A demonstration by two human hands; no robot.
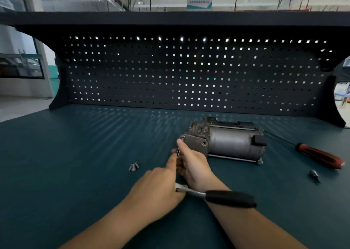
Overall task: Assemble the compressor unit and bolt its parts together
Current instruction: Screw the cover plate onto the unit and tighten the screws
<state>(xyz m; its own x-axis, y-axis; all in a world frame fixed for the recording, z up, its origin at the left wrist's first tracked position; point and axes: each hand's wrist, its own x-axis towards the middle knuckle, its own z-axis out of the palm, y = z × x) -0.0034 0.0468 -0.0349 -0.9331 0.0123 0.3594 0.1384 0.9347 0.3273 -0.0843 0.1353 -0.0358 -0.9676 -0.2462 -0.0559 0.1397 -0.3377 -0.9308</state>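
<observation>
The grey compressor unit (227,140) lies on its side on the teal mat, its end plate toward me. My right hand (193,163) pinches a thin long bolt (178,153) just below the plate's upper-left corner hole, with the thumb reaching up to that corner. My left hand (159,188) grips the head of a ratchet wrench (227,198), whose black handle sticks out to the right over my right wrist. The left index finger stretches forward to touch the bolt.
Two or three loose bolts (133,166) lie left of my hands. A red-and-black screwdriver (320,155) and a small socket bit (315,175) lie at the right. A dark pegboard (189,74) walls the back of the bench.
</observation>
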